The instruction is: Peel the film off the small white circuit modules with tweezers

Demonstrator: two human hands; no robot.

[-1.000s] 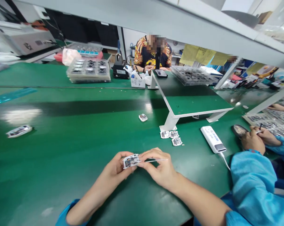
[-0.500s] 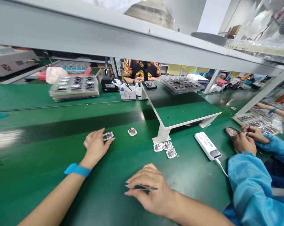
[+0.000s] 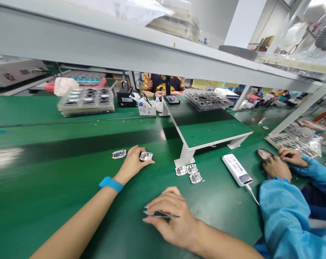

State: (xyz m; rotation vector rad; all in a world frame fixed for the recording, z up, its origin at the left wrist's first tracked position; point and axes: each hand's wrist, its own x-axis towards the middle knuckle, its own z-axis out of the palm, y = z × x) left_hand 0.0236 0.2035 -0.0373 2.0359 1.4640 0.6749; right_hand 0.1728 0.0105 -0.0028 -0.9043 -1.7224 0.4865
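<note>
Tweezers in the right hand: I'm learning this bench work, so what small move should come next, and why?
Probably bring the tweezers in the right hand over to the board under the left hand, since that hand is on the board while the tweezers are apart from it.

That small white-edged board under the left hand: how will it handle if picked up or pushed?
Probably light and stiff: it looks thin and flat, and the small board sits under the fingertips of the left hand. Being flat, it's unlikely to roll on the green mat, though it may be fiddly to lift. The exposed dark centre looks delicate, so I'd grip by the white edge.
</note>
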